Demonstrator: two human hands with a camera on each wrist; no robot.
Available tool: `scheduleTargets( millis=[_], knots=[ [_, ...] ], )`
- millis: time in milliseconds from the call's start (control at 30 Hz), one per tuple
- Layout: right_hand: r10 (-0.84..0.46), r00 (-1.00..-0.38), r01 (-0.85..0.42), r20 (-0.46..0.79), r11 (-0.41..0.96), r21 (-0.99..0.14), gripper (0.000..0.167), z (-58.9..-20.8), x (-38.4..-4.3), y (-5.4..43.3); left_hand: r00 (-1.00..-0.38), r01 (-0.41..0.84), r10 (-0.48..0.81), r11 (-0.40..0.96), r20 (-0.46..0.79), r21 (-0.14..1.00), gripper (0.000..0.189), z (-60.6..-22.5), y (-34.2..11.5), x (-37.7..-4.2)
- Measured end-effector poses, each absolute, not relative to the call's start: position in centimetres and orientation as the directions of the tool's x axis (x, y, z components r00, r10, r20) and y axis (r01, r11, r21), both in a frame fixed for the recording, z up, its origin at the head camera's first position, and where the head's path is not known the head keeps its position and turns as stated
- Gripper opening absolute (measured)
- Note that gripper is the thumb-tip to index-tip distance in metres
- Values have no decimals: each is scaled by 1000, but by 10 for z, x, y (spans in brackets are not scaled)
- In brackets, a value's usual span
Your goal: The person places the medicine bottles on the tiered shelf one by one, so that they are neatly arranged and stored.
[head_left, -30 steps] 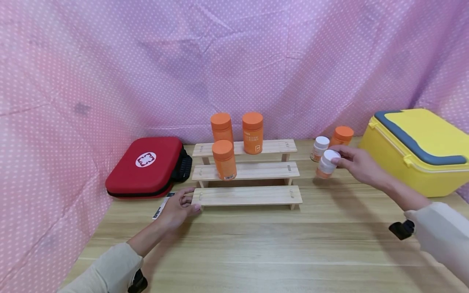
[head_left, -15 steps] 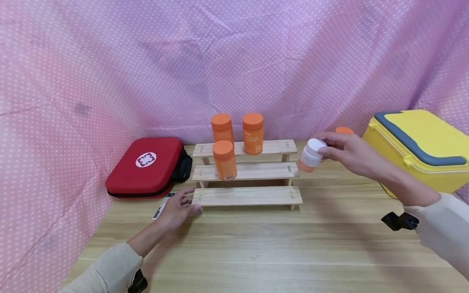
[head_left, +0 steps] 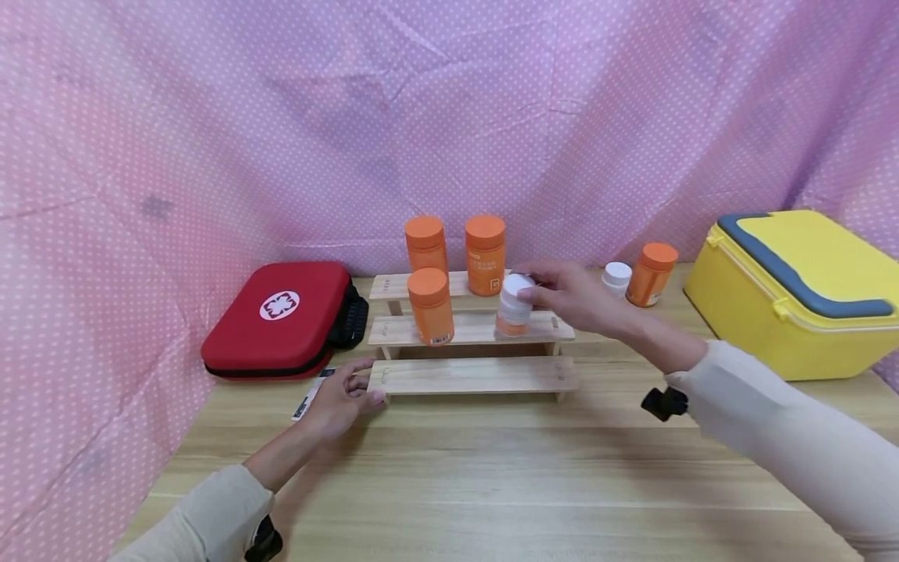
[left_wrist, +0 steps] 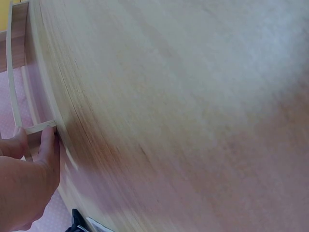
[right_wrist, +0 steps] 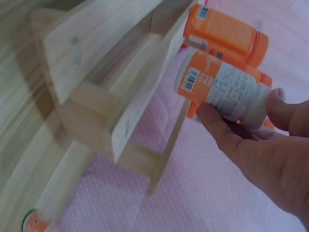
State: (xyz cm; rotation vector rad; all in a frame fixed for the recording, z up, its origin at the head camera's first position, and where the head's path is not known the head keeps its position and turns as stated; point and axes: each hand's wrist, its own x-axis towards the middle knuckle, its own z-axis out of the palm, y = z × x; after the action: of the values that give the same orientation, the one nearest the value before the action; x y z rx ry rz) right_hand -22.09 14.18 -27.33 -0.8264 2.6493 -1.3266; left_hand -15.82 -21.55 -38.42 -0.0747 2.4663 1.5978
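Note:
Between the thumb and fingers of my right hand [head_left: 572,295] is a white-capped pill bottle [head_left: 515,304] with an orange and white label. It is held over the right part of the middle step of a three-step wooden rack [head_left: 472,376]; whether its base touches the wood I cannot tell. My left hand [head_left: 339,402] grips the left end of the lowest step, thumb and fingers around its edge in the left wrist view. One orange bottle [head_left: 431,308] stands on the middle step. Two more, a left orange bottle [head_left: 425,242] and a right orange bottle [head_left: 485,256], stand on the top step.
Right of the rack stand a second white-capped bottle [head_left: 617,277], partly behind my right arm, and another orange bottle [head_left: 652,275]. A yellow box [head_left: 794,312] is at far right. A red first-aid case [head_left: 281,320] lies at left, near a small white card [head_left: 309,402].
My right hand has carried the white-capped bottle leftward from beside the yellow box to the rack's middle step. My left hand has stayed on the rack.

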Motion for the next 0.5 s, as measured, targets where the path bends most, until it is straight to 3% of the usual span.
scheduleTargets(
  millis=[500],
  knots=[
    [-447,-882,-394,149,527,-753,24,-286,-233,109,-977,-161,70,364,-200,917,61,-385,-216,-159]
  ],
)
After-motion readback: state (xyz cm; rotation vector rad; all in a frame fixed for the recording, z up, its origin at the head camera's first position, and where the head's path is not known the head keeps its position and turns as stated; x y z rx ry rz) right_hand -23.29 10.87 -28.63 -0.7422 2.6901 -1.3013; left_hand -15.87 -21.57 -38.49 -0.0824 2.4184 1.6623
